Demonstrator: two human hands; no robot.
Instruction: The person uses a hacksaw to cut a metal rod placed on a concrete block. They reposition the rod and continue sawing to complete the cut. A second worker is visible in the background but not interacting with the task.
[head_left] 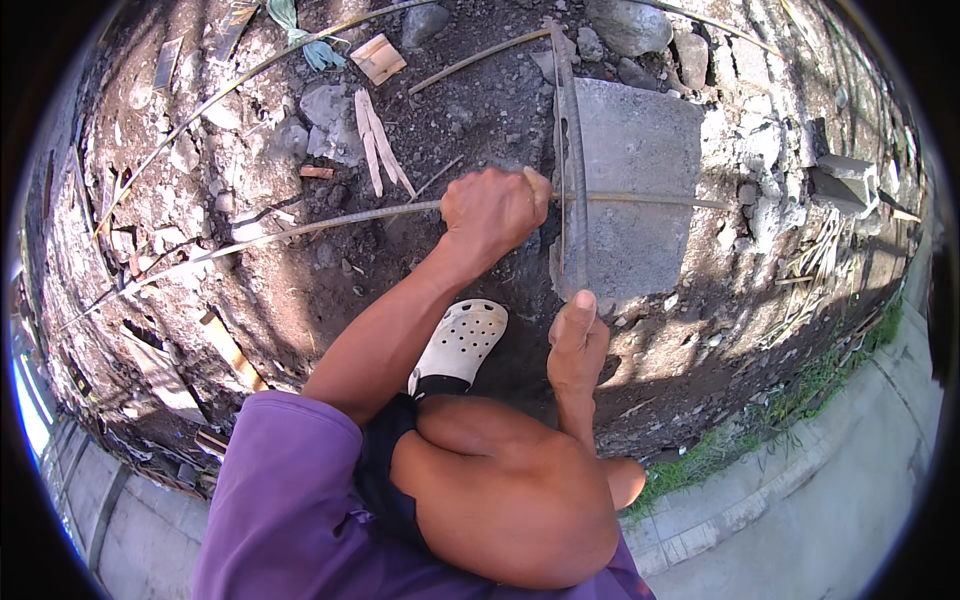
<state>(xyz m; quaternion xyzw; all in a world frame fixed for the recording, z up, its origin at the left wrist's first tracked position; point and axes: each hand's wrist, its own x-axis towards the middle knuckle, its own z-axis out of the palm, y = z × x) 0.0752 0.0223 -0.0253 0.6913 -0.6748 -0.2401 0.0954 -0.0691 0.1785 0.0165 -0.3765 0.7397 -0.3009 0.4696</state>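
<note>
The ground [385,265] here is rough dark soil, outdoors, striped by sun and shadow. On it lies a flat grey concrete slab [645,130]. Just beyond the far edge of the slab there is a large stone [630,25]. To the right of the slab the soil carries pale rubble, and farther on that side stands an angular grey block [845,185]. Nearer to the person than the slab, toward the right, a strip of grass [790,410] borders the pavement [840,480].

Well left of the slab I see a squarish wood piece [378,60], some pale split strips [375,145] and a blue-green cloth [320,52] (it looks twisted, though I cannot be sure of the material). A white clog [465,340] with holes, to the left of the slab and nearer to the person, contains a foot in dark sock.

The long thin rod [340,220] comes from far left of the slab and passes across it. The left hand [495,208], just left of the slab, has its fingers clamped on this rod. The right hand [577,350], just below the slab's near edge, has its fingers clamped around the near end of a hacksaw [576,160]. The saw lies along the slab's left side, crossing the rod; whether its blade touches, I cannot tell.
</note>
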